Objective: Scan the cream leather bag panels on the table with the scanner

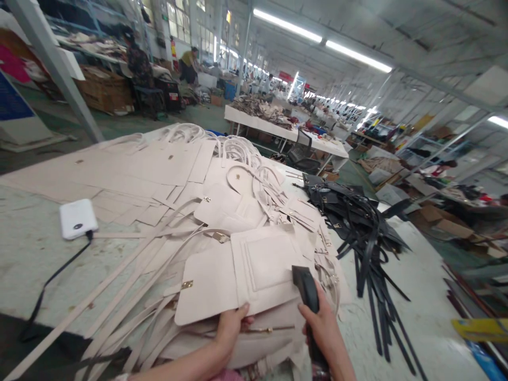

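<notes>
While left fingers pinch smooth, round-cornered beige panel, right fingers wrap curved black tool.

Black chair beside white table; brown carton farther left; lit tube overhead

Beige flapped panel, gold clasp at left; black handheld tool near right end

bag workshop around us: on the near worktable, pale bag pieces and black straps; beyond it, a heaped white table and a worker; high beyond it, tube lights.
</notes>
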`<state>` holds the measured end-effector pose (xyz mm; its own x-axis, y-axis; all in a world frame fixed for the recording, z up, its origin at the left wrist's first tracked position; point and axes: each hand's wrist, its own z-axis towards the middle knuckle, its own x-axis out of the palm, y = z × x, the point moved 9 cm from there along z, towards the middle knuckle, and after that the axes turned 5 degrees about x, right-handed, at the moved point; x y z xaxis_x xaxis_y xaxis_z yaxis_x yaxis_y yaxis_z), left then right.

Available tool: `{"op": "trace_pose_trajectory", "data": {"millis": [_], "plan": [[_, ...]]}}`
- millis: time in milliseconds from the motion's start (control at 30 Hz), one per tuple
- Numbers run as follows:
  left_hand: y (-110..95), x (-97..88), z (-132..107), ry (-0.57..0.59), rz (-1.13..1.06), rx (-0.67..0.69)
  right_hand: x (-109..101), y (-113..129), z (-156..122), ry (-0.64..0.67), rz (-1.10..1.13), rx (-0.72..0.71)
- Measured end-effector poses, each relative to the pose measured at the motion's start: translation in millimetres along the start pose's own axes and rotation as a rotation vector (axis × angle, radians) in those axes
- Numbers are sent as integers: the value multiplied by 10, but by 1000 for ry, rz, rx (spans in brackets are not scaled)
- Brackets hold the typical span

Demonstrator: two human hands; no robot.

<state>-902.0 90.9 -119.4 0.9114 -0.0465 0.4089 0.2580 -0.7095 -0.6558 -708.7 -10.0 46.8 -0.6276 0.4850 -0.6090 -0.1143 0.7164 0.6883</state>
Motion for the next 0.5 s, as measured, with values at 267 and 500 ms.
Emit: {"op": "trace_pose_trajectory", "data": {"millis": [267, 500], "plan": [[-195, -78, -109, -79, 153, 107, -80, -647, 573, 227, 313, 125], [-184, -27, -169, -205, 252, 153, -819, -654, 565, 32, 325, -7]]}}
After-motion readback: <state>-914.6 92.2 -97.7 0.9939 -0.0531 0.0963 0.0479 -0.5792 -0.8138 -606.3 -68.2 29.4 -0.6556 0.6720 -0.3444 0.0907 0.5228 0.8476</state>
